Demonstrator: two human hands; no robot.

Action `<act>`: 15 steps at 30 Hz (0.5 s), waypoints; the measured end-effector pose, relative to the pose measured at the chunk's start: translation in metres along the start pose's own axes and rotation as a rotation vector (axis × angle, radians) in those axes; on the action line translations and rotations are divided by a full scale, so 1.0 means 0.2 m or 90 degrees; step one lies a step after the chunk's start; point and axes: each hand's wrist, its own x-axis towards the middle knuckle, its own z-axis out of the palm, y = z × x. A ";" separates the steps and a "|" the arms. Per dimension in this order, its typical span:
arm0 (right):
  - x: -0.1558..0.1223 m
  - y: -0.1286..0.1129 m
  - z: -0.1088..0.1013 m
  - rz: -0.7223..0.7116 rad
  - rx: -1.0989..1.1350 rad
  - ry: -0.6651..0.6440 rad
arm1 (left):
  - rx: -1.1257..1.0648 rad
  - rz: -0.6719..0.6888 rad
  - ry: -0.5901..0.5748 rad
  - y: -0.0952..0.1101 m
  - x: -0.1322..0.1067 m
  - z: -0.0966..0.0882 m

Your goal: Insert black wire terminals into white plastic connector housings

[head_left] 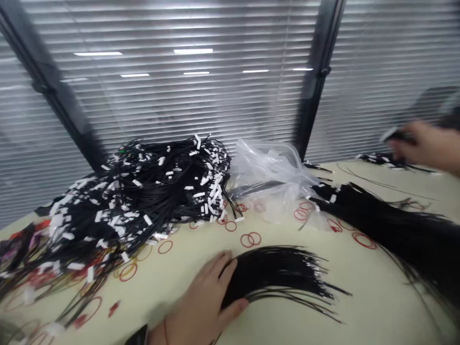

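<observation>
Left hand: the person's left hand (201, 299) comes in from the bottom of the view, a dark band (138, 335) at its wrist; the fingers are closed over one end of a bundle.
Bundle under the left hand: a flat, fanned bunch of thin black wires (275, 270), lying on the pale yellow-green tabletop (359, 318), its loose ends spreading rightward and glinting at the tips.
Right hand: stretched out at the far right, the right hand (427, 146) is smeared by blur, but I can see its fingers pinched round a small dark piece with a whitish end (393, 135); what exactly it is I can't tell.
Below the right hand: a small pile of black wires with white connectors (384, 160), near the back edge.
Big heap: at back left, a tangled mound of black wires tipped with white connectors (158, 187).
Left edge: orange, purple and dark wires (32, 239), beside the mound.
Clear bag: a crumpled transparent plastic bag (268, 167), between the mound and a long, thick sheaf of black wires (388, 220) on the right.
Rings: thin red rings (367, 247) scattered about.
Behind: pale slatted blinds (201, 105) between dark window posts (318, 72).
</observation>
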 end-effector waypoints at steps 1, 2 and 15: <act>-0.02 -0.02 0.06 0.008 0.003 -0.058 | -0.005 0.007 0.019 0.01 0.00 -0.01; -0.05 -0.04 0.12 0.013 0.013 -0.113 | -0.004 0.019 0.036 0.01 0.00 -0.02; -0.13 -1.30 -0.07 -0.389 0.258 0.088 | 0.104 0.165 0.155 -0.01 -0.05 -0.08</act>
